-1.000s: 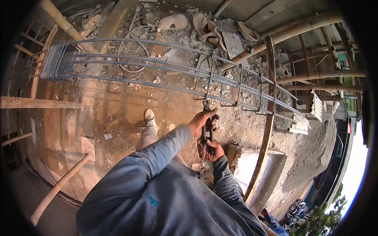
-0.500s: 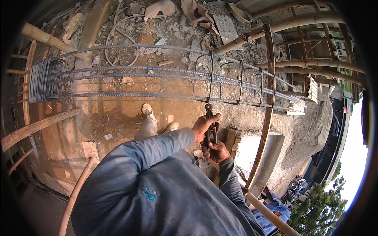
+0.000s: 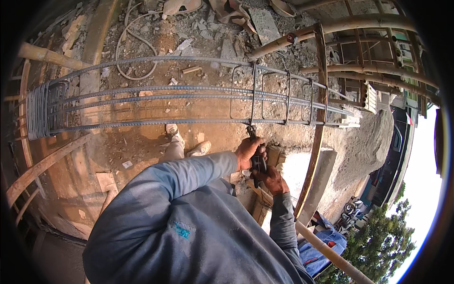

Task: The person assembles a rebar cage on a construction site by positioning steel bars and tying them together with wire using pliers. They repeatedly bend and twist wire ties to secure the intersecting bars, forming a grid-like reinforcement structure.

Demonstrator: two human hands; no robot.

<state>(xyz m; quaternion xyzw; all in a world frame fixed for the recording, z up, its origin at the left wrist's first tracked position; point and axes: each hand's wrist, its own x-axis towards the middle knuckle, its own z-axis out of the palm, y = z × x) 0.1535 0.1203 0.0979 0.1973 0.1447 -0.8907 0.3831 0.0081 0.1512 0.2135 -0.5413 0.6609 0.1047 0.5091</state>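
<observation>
Dark metal pincers (image 3: 257,163) stand between my two hands, their jaws up against the nearest ribbed steel bar (image 3: 189,121) where a square stirrup (image 3: 254,94) crosses it. My left hand (image 3: 247,154) is closed around the upper part of the pincers, just below the jaws. Lower down, my right hand (image 3: 273,181) grips the handle end. Any tie wire at the jaws is too small to make out. Several long bars and spaced stirrups form the horizontal cage in front of me.
A bundle of stirrups (image 3: 39,111) hangs at the cage's left end. An upright timber (image 3: 318,156) crosses the cage on the right. Bamboo poles (image 3: 359,71) frame the right side. Rubble and a looped hose (image 3: 153,59) lie beyond the cage; my shoes (image 3: 176,132) are below it.
The view has shifted slightly, with the cage's left end lower now. My right hand has moved a little up and to the right on the pincers' handles; the jaws stay at the same bar crossing.
</observation>
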